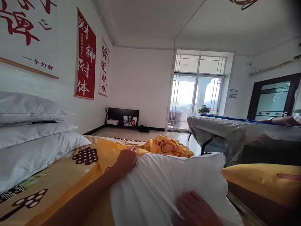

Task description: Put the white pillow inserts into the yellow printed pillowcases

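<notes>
The plump white fabric pillow (169, 185) looks light and very soft: its cover creases and dents wherever it is pressed, so it will sag and fold if lifted by one corner. The cloth appears smooth but not slippery, and a bunched handful of cover at an edge or corner would likely give the surest hold, best with one hand at each end.

The pillow lies on the yellow patterned bedsheet (70, 179) directly in front of the person, filling the lower middle of the view. The left hand (127, 158) sits at about 10 o'clock from the pillow's middle, fingers curled over its far left corner and seemingly gripping the cover there. The right hand (196, 208) lies at about 5 o'clock, pressed on the near edge with fingers bent into the fabric; whether it pinches the cloth or only rests on it is hard to tell, since the frame cuts it off. The hands are well apart, with the pillow's bulk between them.

At 9 o'clock, three stacked white pillows (30, 138) rest against the wall. At 12 o'clock, just beyond the pillow, lies a crumpled yellow cloth (168, 146).
</notes>
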A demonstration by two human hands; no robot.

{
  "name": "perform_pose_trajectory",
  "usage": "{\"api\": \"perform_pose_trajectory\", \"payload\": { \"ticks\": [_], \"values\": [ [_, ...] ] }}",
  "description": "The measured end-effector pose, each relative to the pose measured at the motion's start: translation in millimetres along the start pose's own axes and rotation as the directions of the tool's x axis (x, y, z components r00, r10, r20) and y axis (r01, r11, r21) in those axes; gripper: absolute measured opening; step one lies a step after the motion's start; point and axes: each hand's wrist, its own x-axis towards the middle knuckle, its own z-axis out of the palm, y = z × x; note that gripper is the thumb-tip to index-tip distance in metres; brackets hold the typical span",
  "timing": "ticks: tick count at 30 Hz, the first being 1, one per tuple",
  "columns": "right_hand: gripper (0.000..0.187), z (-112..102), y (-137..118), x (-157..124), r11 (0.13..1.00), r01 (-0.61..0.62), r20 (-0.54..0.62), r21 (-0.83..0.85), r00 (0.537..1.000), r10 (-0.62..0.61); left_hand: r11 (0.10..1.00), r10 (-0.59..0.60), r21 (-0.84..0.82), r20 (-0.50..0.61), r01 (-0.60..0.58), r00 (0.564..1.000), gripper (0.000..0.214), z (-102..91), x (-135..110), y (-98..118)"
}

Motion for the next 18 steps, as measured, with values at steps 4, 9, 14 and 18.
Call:
{"api": "perform_pose_trajectory", "payload": {
  "ticks": [4,9,14,18],
  "values": [
    [0.031,-15,43,59,0.992,-0.113,0.073,-0.054,0.99,0.117,0.998,0.025,0.06,0.015,-0.026,1.0,0.024,-16.6,-12,14],
    [0.056,20,35,89,0.961,-0.271,0.463,0.064,0.861,0.212,0.984,0.074,0.164,-0.008,-0.071,0.997,0.021,-38.9,-21,31],
    [0.016,31,-28,90,0.96,-0.173,0.542,0.219,0.84,0.028,0.948,0.244,0.213,-0.015,-0.235,0.97,0.022,-39.3,-11,41],
    [0.012,26,-40,95,0.969,-0.081,0.512,0.233,0.858,-0.051,0.969,0.228,0.084,0.055,-0.232,0.972,0.021,-33.2,7,69]
  ]
}}
